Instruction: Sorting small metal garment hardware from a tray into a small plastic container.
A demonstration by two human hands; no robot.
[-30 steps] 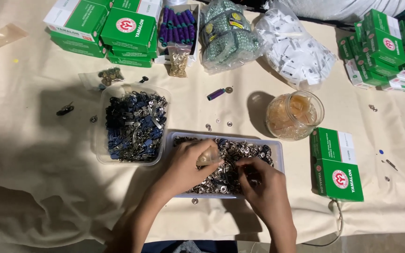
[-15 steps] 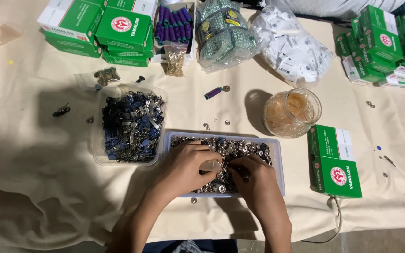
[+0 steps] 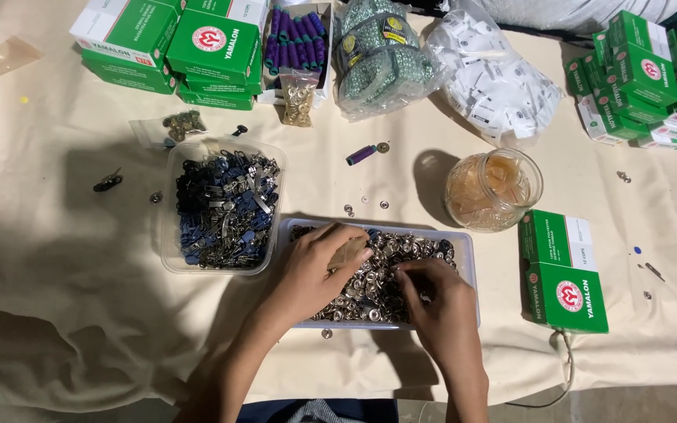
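Observation:
A shallow clear tray [image 3: 465, 249] full of small silver snap buttons [image 3: 385, 266] lies on the cream cloth in front of me. My left hand [image 3: 315, 270] rests over the tray's left half and is closed on a small tan object, probably a little bag. My right hand [image 3: 436, 301] is in the tray's right half, fingertips curled down into the silver buttons; whether it holds any is hidden. Left of the tray stands a clear square box [image 3: 168, 235] of dark blue and silver zipper pulls [image 3: 225, 207].
A clear jar [image 3: 494, 190] of amber pieces stands behind the tray. Green boxes lie at right [image 3: 566, 270], back left [image 3: 166, 43] and far right [image 3: 640, 74]. Purple spools [image 3: 299, 35], green bundles [image 3: 378, 59], a bag of white tags [image 3: 491, 74] line the back. Loose buttons dot the cloth.
Both hands have shifted slightly within the tray; the right hand's fingers have dug further into the silver buttons. The left hand keeps the tan object.

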